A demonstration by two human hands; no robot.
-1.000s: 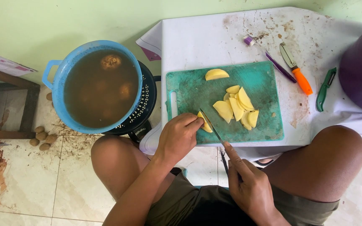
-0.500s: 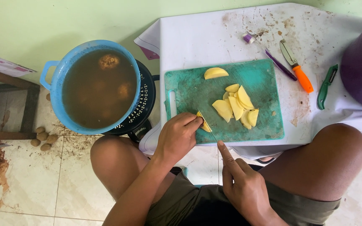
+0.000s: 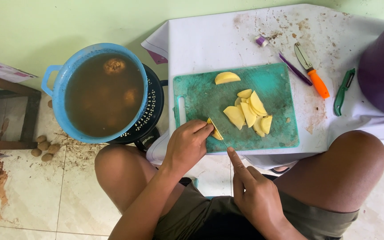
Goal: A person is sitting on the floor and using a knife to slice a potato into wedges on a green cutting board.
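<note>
While your right hand (image 3: 256, 195) closes around a knife (image 3: 218, 131), forefinger along its spine, your left hand (image 3: 187, 144) pinches a potato piece (image 3: 216, 133) at the near edge of the green cutting board (image 3: 276, 84). It looks firm but wet, probably slippery, so hold its flat sides. At one o'clock lie cut slices (image 3: 250, 111); at ten o'clock stands a blue pot (image 3: 54, 95).

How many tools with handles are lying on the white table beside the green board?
3: a purple tool nearest the board, an orange-handled peeler right of it, and a green peeler by the purple tub. The tub may hide more.
</note>
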